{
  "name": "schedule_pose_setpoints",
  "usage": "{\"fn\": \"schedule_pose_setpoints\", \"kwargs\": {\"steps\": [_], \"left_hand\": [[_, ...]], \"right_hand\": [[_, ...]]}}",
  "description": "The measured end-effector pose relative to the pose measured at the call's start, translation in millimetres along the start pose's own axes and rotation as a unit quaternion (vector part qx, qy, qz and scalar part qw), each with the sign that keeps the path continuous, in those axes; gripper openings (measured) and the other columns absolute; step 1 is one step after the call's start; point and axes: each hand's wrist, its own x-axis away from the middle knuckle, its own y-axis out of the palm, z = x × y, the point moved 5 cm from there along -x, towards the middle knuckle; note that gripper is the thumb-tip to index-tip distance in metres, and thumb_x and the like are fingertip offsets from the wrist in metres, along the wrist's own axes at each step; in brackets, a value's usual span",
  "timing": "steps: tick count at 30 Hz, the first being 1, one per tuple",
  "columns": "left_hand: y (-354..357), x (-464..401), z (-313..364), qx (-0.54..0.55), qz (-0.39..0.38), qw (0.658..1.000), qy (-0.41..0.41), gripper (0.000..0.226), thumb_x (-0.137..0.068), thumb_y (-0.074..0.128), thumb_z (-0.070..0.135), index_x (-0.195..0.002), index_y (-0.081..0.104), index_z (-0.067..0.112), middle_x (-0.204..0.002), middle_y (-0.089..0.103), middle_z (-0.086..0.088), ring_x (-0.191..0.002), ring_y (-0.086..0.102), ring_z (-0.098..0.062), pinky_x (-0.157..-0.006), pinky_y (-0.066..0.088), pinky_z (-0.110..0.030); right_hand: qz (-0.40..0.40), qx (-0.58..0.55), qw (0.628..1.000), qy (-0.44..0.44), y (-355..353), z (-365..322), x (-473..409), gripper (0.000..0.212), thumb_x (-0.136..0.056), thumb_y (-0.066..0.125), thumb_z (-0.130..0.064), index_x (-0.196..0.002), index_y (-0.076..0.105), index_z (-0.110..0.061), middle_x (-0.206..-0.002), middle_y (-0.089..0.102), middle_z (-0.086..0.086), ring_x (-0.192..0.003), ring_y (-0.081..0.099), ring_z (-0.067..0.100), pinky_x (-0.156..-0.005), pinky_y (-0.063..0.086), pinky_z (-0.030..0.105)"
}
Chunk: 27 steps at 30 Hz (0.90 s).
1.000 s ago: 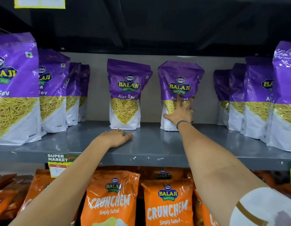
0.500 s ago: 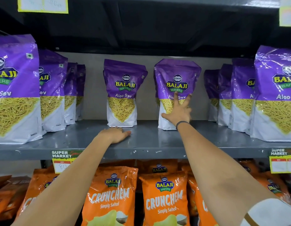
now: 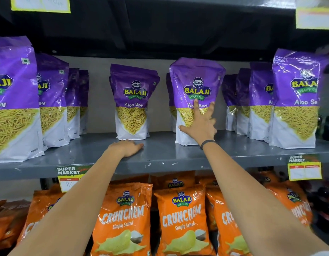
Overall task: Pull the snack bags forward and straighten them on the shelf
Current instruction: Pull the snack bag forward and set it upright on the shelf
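Nearest, four orange bags showed their full fronts on a lower shelf. Above, the left hand lay flat, fingers together, on the grey shelf. The right hand, fingers spread wide, pressed a purple bag. A second lone bag stood left; a beige wall behind.

Purple-and-white plastic Aloo Sev snack bags stand on the grey metal shelf: at least eleven can be counted, four at the left, two in the middle with edges of more behind them, and about four at the right. Below, around six orange Crunchem crisp bags show. Four paper price tags are visible. Two bare hands reach in
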Motion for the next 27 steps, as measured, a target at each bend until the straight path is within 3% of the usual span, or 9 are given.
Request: {"fn": "schedule_pose_setpoints", "kwargs": {"steps": [27], "left_hand": [[0, 1, -2, 0.046, 0.006, 0.998, -0.032, 0.076, -0.094, 0.026, 0.061, -0.157, 0.026, 0.018, -0.166, 0.021, -0.012, -0.151, 0.025, -0.033, -0.123, 0.023, -0.048]], "right_hand": [[0.036, 0.009, 0.999, -0.001, -49, 1, 52, 0.105, -0.073, 0.074, -0.054, -0.152, 0.006, -0.041, -0.160, -0.009, 0.014, -0.129, 0.034, 0.048, -0.092, 0.045, 0.059]]}}
